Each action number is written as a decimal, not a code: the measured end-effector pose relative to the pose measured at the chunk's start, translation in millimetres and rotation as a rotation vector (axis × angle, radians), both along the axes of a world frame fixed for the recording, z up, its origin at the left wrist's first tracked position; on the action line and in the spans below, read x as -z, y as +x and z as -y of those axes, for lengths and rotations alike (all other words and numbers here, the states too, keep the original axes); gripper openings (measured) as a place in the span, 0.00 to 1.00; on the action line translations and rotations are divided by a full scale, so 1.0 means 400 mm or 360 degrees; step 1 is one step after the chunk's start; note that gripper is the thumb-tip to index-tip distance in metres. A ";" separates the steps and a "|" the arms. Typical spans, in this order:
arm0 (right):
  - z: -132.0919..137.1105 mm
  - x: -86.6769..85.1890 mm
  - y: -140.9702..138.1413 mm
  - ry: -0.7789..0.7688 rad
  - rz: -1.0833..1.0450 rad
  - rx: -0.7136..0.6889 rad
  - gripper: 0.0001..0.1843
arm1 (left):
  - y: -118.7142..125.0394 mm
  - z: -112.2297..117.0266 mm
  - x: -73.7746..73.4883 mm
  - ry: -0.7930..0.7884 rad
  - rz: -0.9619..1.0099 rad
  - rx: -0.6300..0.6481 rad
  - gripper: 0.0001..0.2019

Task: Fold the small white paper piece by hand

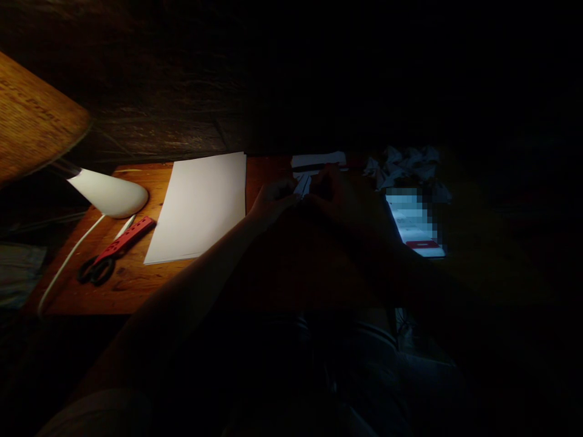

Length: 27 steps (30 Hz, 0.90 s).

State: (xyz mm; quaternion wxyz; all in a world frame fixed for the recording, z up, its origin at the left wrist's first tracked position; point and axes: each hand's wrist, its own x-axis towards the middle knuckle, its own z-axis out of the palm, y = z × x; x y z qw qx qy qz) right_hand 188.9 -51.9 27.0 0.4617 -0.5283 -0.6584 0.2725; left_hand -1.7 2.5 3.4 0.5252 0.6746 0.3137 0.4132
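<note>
The scene is very dark, lit only by a small lamp. My left hand (273, 200) and my right hand (339, 197) meet over the middle of a low wooden table (136, 285). Both are closed on a small folded piece of white paper (303, 185) held between them. My right hand is mostly in shadow and its fingers are hard to make out. Just beyond the hands lie more white paper pieces (319, 161).
A stack of white sheets (200, 203) lies left of my hands. Further left are red-handled scissors (113, 249), a pen (124, 227) and a white lamp (112, 193) with its cord. A lit phone (416, 224) and crumpled paper (405, 164) sit at right.
</note>
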 end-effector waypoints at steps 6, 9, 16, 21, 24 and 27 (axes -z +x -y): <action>0.004 0.001 0.005 0.0112 0.0034 -0.0176 0.15 | 0.001 0.003 -0.002 0.0043 -0.0046 -0.0028 0.10; -0.002 0.009 0.004 0.0130 0.0016 -0.0241 0.08 | 0.001 0.002 -0.001 0.0042 -0.0055 -0.0046 0.11; 0.014 -0.022 0.001 0.0111 0.0103 -0.0182 0.02 | -0.001 -0.005 0.008 0.0038 0.0001 -0.0049 0.10; 0.019 -0.029 0.000 0.0086 0.0114 -0.0147 0.13 | 0.001 0.003 0.001 -0.0005 0.0017 -0.0035 0.09; 0.010 -0.012 0.002 0.0105 0.0043 -0.0239 0.14 | 0.002 0.007 -0.004 -0.0011 0.0032 -0.0023 0.09; 0.005 -0.002 0.004 0.0158 0.0021 -0.0286 0.14 | 0.002 0.006 -0.004 -0.0002 0.0039 -0.0019 0.10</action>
